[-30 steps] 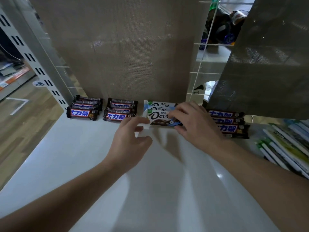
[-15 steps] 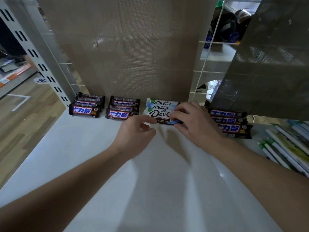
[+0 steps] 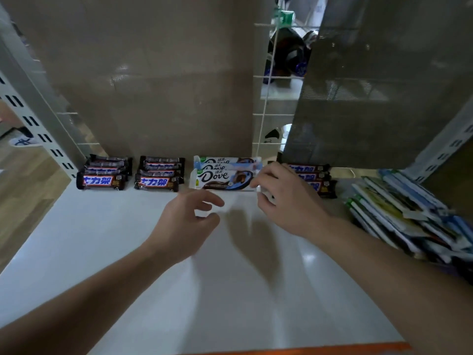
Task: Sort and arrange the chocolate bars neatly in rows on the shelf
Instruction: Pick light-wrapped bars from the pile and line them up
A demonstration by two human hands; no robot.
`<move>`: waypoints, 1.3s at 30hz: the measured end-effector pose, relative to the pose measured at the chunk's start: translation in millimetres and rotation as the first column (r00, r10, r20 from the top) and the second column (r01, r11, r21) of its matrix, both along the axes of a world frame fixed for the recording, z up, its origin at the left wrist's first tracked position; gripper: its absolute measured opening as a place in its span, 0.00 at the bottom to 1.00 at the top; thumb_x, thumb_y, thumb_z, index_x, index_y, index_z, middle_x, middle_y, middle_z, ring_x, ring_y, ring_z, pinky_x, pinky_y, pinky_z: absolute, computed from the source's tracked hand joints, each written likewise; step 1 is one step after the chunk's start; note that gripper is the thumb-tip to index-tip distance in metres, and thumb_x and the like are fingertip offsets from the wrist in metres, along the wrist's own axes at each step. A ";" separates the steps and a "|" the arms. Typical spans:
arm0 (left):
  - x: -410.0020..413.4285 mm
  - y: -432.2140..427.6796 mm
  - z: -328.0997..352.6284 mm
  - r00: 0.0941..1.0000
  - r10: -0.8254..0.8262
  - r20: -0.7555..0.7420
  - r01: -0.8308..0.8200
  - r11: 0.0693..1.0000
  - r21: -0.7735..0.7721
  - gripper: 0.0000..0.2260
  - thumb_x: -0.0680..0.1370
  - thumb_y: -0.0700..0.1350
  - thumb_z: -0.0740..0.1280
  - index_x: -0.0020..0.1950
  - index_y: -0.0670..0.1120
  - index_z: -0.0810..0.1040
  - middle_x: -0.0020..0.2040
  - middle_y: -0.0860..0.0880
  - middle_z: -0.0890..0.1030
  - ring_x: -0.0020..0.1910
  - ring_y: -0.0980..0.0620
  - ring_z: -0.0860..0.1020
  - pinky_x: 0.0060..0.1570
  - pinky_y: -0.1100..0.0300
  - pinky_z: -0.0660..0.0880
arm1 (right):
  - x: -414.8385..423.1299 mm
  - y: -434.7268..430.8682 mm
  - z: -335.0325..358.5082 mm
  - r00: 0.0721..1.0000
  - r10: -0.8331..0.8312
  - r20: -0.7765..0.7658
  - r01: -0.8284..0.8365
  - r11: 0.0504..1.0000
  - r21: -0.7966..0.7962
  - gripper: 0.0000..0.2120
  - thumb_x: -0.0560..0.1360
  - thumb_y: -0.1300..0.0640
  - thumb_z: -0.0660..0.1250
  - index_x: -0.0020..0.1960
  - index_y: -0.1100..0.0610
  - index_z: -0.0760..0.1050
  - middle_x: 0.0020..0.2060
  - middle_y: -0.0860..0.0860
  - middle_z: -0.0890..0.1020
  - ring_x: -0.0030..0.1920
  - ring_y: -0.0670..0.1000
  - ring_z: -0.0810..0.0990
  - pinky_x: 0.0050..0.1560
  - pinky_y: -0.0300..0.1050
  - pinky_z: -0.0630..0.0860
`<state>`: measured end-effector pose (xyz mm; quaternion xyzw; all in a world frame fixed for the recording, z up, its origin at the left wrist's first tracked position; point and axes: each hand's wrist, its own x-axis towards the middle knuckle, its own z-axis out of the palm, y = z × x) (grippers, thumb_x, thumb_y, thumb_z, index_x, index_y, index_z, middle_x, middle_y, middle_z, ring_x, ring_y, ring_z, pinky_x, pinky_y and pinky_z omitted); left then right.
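Fingers [image 3: 263, 178] of my right hand [image 3: 289, 201] are curled on the right end of the front Dove bar [image 3: 220, 179] and pinch its wrapper. Half a second ago this hand covered more of that bar; the printed face is now exposed almost to its right end.

My left hand [image 3: 186, 221] touched the bar's near left edge half a second ago. It now hovers just in front of the bar, apart from it, its fingers [image 3: 210, 198] released and loosely spread, holding nothing.

The front Dove bar lies flat at the back of the white shelf [image 3: 128, 239], long side facing me.

Count, left to right along the back of the shelf:
- Left group [image 3: 102, 180] of dark-wrapped bars: four, one behind another.
- Middle group [image 3: 157, 181] of dark-wrapped bars: four, same order.
- Dove bars: three, overlapping front to back, the front one included.
- Right group [image 3: 309, 169] of dark-wrapped bars: three visible, partly hidden by my right hand.

A pile of flat packets [image 3: 399, 216] lies at the far right; I cannot count them.
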<state>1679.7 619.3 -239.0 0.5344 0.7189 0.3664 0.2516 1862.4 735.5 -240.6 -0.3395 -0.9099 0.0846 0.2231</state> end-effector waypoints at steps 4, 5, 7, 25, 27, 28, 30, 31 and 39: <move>31.4 1.4 11.5 0.995 -0.096 -0.031 0.096 0.995 -0.004 0.10 0.74 0.42 0.67 0.50 0.57 0.80 0.51 0.61 0.79 0.52 0.64 0.76 0.48 0.66 0.75 | 35.5 -19.6 16.9 0.997 -0.047 0.061 0.051 0.996 -0.066 0.14 0.76 0.55 0.62 0.61 0.50 0.76 0.55 0.47 0.75 0.57 0.48 0.73 0.50 0.51 0.76; 42.5 2.6 14.9 0.992 -0.118 -0.040 0.118 0.993 -0.002 0.10 0.74 0.43 0.67 0.50 0.57 0.80 0.50 0.61 0.79 0.52 0.64 0.76 0.50 0.65 0.76 | 44.7 -23.6 21.3 0.994 -0.064 0.093 0.071 0.994 -0.077 0.15 0.76 0.55 0.61 0.62 0.49 0.75 0.55 0.47 0.75 0.57 0.48 0.73 0.51 0.51 0.76; 66.0 5.0 21.3 0.986 -0.158 -0.060 0.158 0.987 0.001 0.10 0.74 0.45 0.67 0.52 0.57 0.80 0.49 0.63 0.80 0.52 0.65 0.76 0.51 0.64 0.75 | 64.2 -30.3 28.8 0.984 -0.104 0.146 0.118 0.989 -0.091 0.16 0.76 0.52 0.61 0.63 0.48 0.73 0.56 0.48 0.76 0.57 0.50 0.74 0.51 0.52 0.76; 219.8 32.5 23.9 0.907 -0.305 -0.290 0.322 0.947 0.010 0.16 0.76 0.43 0.66 0.62 0.54 0.75 0.61 0.55 0.75 0.58 0.56 0.72 0.58 0.59 0.72 | 253.8 -43.5 29.8 0.875 -0.483 -0.020 0.480 0.873 -0.081 0.15 0.77 0.54 0.64 0.63 0.50 0.73 0.55 0.49 0.73 0.53 0.49 0.74 0.49 0.47 0.76; 233.9 40.7 26.6 0.882 -0.324 -0.341 0.367 0.928 0.068 0.17 0.76 0.43 0.66 0.64 0.54 0.74 0.63 0.55 0.73 0.61 0.54 0.71 0.57 0.57 0.73 | 259.0 -36.2 24.4 0.850 -0.524 -0.058 0.519 0.851 -0.085 0.16 0.77 0.54 0.64 0.64 0.50 0.72 0.56 0.50 0.73 0.57 0.51 0.73 0.52 0.48 0.76; 240.0 46.5 27.4 0.864 -0.336 -0.374 0.390 0.918 0.077 0.17 0.76 0.43 0.66 0.64 0.54 0.73 0.64 0.55 0.73 0.62 0.53 0.71 0.57 0.57 0.73 | 260.2 -30.5 23.2 0.835 -0.545 -0.076 0.539 0.838 -0.090 0.16 0.77 0.55 0.64 0.64 0.50 0.72 0.56 0.50 0.73 0.57 0.51 0.73 0.53 0.48 0.76; 250.3 59.4 27.1 0.824 -0.352 -0.444 0.418 0.907 0.058 0.19 0.77 0.43 0.64 0.67 0.54 0.71 0.68 0.55 0.70 0.67 0.52 0.67 0.60 0.56 0.70 | 259.7 -19.4 21.9 0.845 -0.530 -0.076 0.524 0.847 -0.087 0.16 0.77 0.58 0.63 0.64 0.51 0.73 0.57 0.50 0.73 0.58 0.51 0.72 0.54 0.49 0.75; 253.8 65.4 25.6 0.804 -0.358 -0.475 0.426 0.904 0.040 0.20 0.77 0.43 0.64 0.68 0.54 0.70 0.69 0.55 0.69 0.68 0.52 0.65 0.62 0.56 0.69 | 258.0 -15.0 21.4 0.872 -0.486 -0.067 0.481 0.874 -0.074 0.17 0.77 0.60 0.63 0.65 0.51 0.73 0.59 0.49 0.73 0.59 0.51 0.71 0.56 0.49 0.74; 250.5 71.2 13.0 0.728 -0.399 -0.558 0.490 0.871 0.017 0.17 0.79 0.43 0.59 0.68 0.53 0.71 0.67 0.54 0.73 0.68 0.52 0.65 0.63 0.55 0.70 | 249.2 5.3 16.3 0.931 -0.278 0.239 0.283 0.959 0.015 0.20 0.78 0.60 0.58 0.68 0.47 0.72 0.72 0.43 0.66 0.75 0.51 0.53 0.71 0.54 0.53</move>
